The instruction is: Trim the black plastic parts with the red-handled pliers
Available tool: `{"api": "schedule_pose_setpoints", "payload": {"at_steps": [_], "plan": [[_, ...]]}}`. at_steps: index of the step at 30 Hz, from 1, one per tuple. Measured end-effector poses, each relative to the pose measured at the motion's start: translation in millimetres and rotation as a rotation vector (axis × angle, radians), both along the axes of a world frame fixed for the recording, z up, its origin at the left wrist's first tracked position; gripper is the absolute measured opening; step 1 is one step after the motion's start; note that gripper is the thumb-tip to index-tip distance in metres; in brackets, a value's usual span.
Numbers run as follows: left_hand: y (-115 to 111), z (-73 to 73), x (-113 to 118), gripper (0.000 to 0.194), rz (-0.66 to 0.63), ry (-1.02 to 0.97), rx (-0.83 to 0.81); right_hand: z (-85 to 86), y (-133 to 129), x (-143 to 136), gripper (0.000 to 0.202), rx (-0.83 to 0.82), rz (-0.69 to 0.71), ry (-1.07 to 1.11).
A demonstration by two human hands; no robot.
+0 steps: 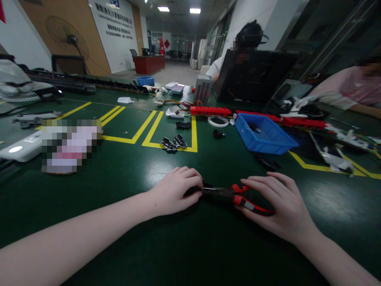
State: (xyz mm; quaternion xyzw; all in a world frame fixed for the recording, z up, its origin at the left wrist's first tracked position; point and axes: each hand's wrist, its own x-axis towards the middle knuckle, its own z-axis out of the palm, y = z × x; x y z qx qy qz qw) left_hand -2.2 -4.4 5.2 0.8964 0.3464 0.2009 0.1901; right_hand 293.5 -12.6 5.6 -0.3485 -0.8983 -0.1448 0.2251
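My right hand [279, 206] is closed round the red and black handles of long-nose pliers [248, 201], just above the green table. Their jaws point left and meet a small black part [193, 190] pinched in my left hand [178, 188]. Most of that part is hidden by my fingers, so its kind cannot be made out. Beyond my hands lie black and silver plastic pieces [169, 144] inside a yellow taped outline. A black cylindrical piece [219, 134] and a white ring [218, 121] are farther back.
A blue bin [264, 135] with a dark item inside stands at right, a black piece [268, 162] before it. Red strips [211, 111] run across the table. Two people sit opposite, near a large black case [253, 79]. Blurred objects [74, 147] lie at left.
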Motion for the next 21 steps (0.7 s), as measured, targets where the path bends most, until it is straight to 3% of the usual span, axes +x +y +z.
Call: {"api": "schedule_pose_setpoints", "payload": {"at_steps": [21], "plan": [[2.5,-5.2,-1.9,0.015,-0.018,-0.001,0.028,-0.2,-0.1,-4.5,0.036,-0.052,0.031,0.007]]}}
